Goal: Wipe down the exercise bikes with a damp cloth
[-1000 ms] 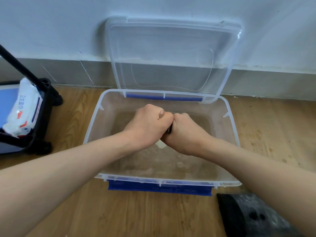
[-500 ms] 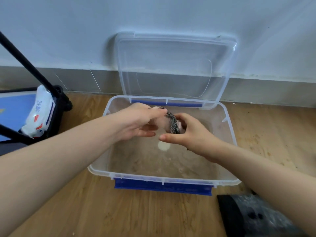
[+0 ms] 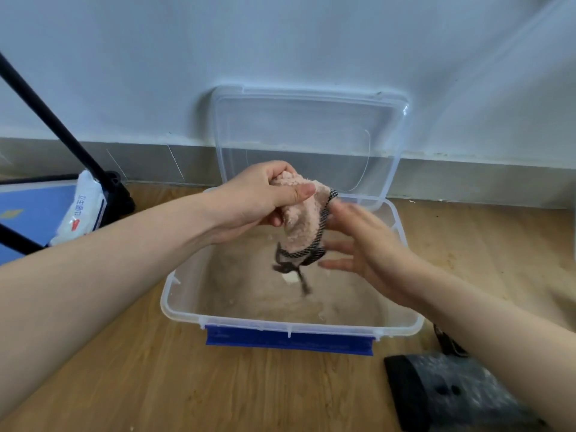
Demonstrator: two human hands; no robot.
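A pink fluffy cloth (image 3: pixel 301 224) with a dark checked border hangs twisted above a clear plastic tub (image 3: pixel 184 310). My left hand (image 3: pixel 255 202) grips the cloth's upper end. My right hand (image 3: pixel 363 247) is beside the cloth's lower part, fingers spread and blurred; whether it touches the cloth is unclear. The tub holds murky water, and its clear lid (image 3: pixel 311 135) leans against the wall behind it. No exercise bike is clearly in view.
A wooden floor (image 3: pixel 218 385) runs under the tub. At the left a black frame (image 3: pixel 56 126) stands over a blue surface with a pack of wet wipes (image 3: pixel 82 210). A dark grey object (image 3: pixel 452 394) lies at the lower right.
Both hands were clenched together on the cloth low in the tub. My left hand has lifted the cloth up above the water and my right hand has opened.
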